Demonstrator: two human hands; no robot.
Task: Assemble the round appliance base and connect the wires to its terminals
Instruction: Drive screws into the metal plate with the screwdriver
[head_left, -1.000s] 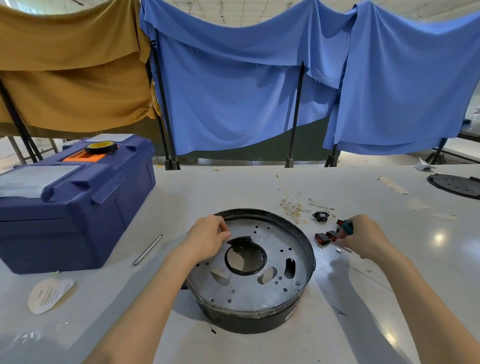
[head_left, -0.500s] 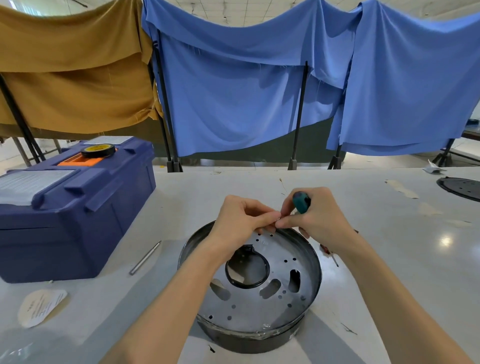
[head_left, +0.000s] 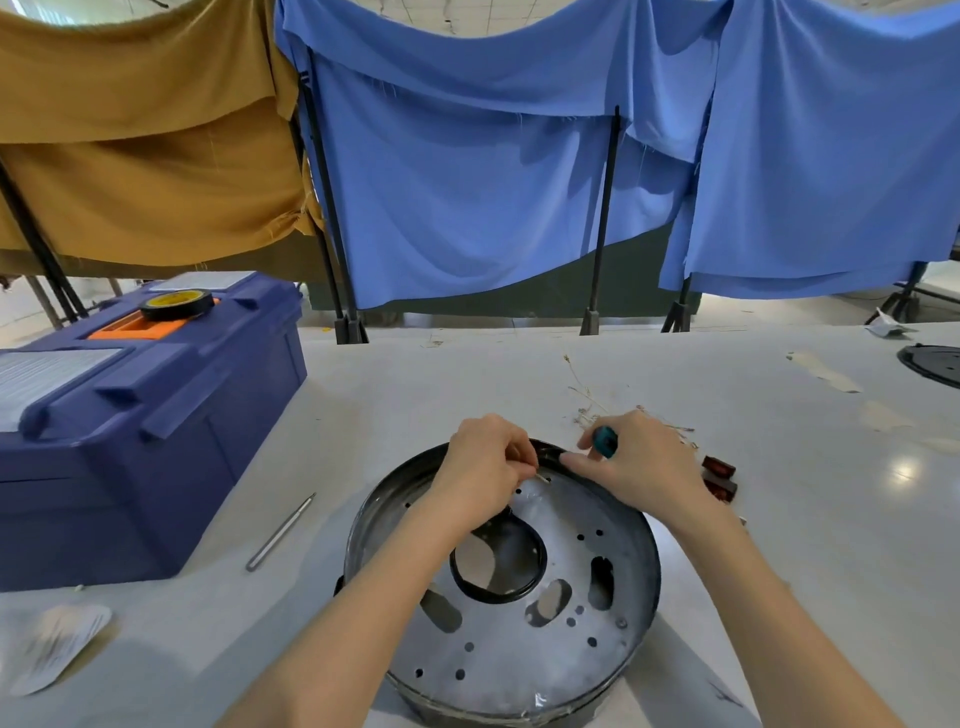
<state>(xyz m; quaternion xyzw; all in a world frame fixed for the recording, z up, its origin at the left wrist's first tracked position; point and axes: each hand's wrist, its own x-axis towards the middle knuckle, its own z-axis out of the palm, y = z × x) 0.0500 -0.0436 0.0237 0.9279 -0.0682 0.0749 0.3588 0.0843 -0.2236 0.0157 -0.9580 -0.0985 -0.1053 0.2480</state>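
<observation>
Moved since half a second ago: both hands, now lower, down at the far rim of the round base (head_left: 511, 644), fingertips no longer pressed together. Base itself unshifted.

1. Round base: shallow dark-walled drum on the white table (head_left: 779, 545), directly before the person. Grey metal plate (head_left: 618, 540) faces up, pierced with small holes and oblong slots. Black ring (head_left: 498, 597) lines the central opening.

2. Left hand (head_left: 480, 467): over the far part of the plate, forearm crossing the ring. Fingers curled close, thumb and forefinger pinching a small pale piece (head_left: 542, 476) just above the plate. Too small to tell whether screw or wire end.

3. Right hand (head_left: 641, 467): at the far rim, just beside the left hand, not touching it. Fingers curled round a screwdriver (head_left: 605, 441), of which only the teal handle end shows. Forefinger stretched along the rim toward the pale piece.

4. Red-and-black parts (head_left: 719, 475): two, on the table just right of the right hand.

5. Loose wire strands (head_left: 584, 400): on the table beyond the hands.

6. Blue toolbox (head_left: 130, 431): left of the base, roll of tape (head_left: 176, 304) on its lid.

7. Metal rod (head_left: 280, 530): lying between toolbox and base.

8. Paper label (head_left: 57, 644): near left corner.

9. Black disc (head_left: 935, 364): far right edge.

10. Blue cloths (head_left: 467, 182) and mustard cloth (head_left: 145, 156): hung on stands behind the table.
</observation>
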